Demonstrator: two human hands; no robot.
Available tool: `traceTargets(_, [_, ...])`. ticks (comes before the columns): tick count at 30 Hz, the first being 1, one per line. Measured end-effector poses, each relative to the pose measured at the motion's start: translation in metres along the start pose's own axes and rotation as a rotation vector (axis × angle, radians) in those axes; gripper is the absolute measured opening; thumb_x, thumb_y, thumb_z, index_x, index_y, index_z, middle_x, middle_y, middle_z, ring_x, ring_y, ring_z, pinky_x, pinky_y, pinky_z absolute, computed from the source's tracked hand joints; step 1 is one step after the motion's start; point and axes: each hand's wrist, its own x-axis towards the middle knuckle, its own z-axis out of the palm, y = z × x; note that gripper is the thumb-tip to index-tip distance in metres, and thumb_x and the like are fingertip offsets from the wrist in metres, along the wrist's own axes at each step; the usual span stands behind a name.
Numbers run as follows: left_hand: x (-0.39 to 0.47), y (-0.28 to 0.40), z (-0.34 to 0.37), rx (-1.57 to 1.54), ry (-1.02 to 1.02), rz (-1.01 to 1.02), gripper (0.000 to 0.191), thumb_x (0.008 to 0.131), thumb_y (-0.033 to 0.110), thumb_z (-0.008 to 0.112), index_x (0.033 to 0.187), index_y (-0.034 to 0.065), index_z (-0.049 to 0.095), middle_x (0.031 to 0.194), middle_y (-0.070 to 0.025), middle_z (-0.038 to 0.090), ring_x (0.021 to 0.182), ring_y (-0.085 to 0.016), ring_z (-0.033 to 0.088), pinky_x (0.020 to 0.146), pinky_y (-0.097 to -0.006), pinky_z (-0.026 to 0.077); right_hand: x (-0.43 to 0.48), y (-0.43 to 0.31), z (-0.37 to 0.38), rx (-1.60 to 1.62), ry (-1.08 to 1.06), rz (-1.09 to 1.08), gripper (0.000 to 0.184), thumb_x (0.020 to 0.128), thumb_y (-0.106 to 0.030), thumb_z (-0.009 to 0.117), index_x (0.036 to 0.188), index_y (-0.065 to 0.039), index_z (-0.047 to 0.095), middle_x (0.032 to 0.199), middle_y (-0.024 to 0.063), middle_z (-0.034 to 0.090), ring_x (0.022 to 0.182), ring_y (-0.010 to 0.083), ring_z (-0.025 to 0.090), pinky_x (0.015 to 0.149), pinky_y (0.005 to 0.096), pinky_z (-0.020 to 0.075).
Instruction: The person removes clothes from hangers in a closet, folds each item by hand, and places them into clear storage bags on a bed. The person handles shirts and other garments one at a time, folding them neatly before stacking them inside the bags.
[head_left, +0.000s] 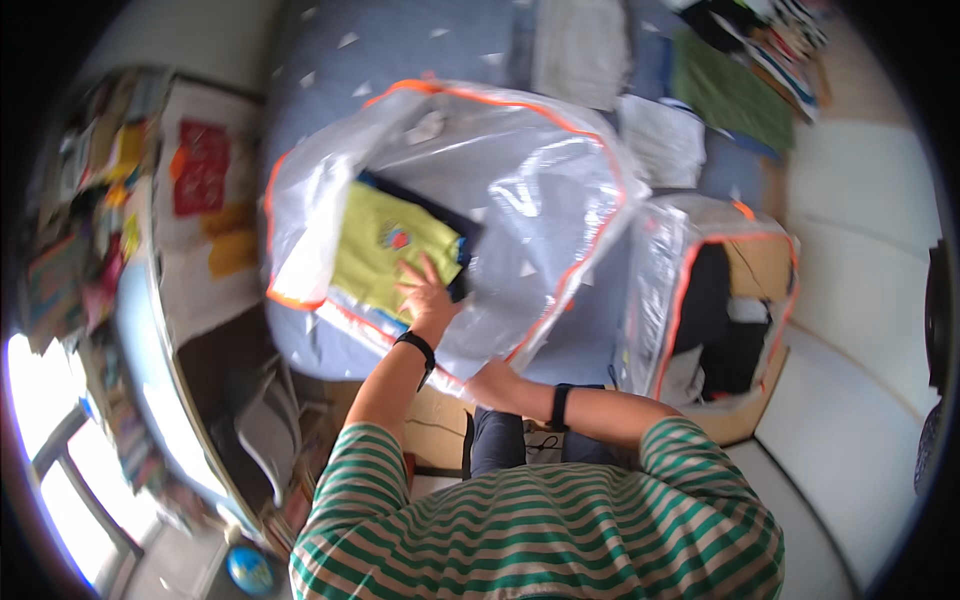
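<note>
A large clear plastic storage bag with orange edging (570, 124) lies opened out on the grey-blue bedding. Inside, at its left, a folded yellow-green garment with a small printed motif (367, 240) rests over dark folded clothes (420, 196). My left hand (426, 294) lies on the yellow-green garment near its lower right edge, fingers spread, palm down. At the bag's near edge is my right hand (491, 382); its fingers are hidden by the wrist and the plastic, so its hold on the edge cannot be made out.
A second clear bag with orange edging (679, 315) stands at the right with dark clothes (739, 349) in it. Beyond lie folded white garments (664, 142), a green cloth (724, 90) and a clothes pile (780, 37). A crowded shelf (112, 165) and a chair (266, 427) are on the left.
</note>
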Motion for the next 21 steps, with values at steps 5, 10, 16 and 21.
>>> traceTargets(5, [0.044,0.008,0.053,0.313,0.283,0.029,0.077,0.095,0.018,0.052,0.16,0.0069,0.012,0.158,-0.0309,0.02,0.118,-0.051,0.056,0.071,-0.048,0.061,-0.032,-0.01,0.04,-0.072,-0.025,-0.088,0.012,0.08,-0.019,0.063,0.077,-0.013,0.072,0.067,0.0008,0.066,0.07,0.0252,0.066,0.069,0.0427,0.0479])
traceTargets(10, [0.019,-0.012,0.038,0.089,0.267,0.281,0.097,0.09,0.015,0.061,0.158,0.0027,-0.007,0.152,-0.0465,0.013,0.104,-0.046,0.068,0.083,-0.0372,0.06,-0.085,-0.03,-0.046,-0.094,-0.013,-0.079,0.034,0.074,-0.024,0.075,0.102,-0.006,0.067,0.101,0.0074,0.068,0.103,0.0245,0.062,0.11,0.0543,0.0338])
traceTargets(16, [-0.116,-0.005,-0.045,-0.603,0.302,0.463,0.118,0.075,0.025,0.083,0.158,-0.0017,0.004,0.157,-0.0329,0.024,0.142,-0.045,0.034,0.115,-0.0488,0.032,-0.274,0.072,-0.197,0.144,0.758,0.221,0.07,0.068,-0.019,0.083,0.13,-0.006,0.054,0.128,0.0176,0.056,0.117,0.0383,0.055,0.095,0.0477,0.0456])
traceTargets(21, [-0.288,0.066,-0.08,-0.605,0.691,0.437,0.091,0.081,0.017,0.076,0.152,-0.0035,0.023,0.143,-0.0293,0.043,0.133,-0.045,0.043,0.111,-0.0493,0.037,-0.522,0.163,-0.189,-0.253,0.564,0.892,0.097,0.063,-0.04,0.089,0.147,-0.02,0.045,0.151,0.0172,0.041,0.134,0.0447,0.041,0.105,0.0576,0.0379])
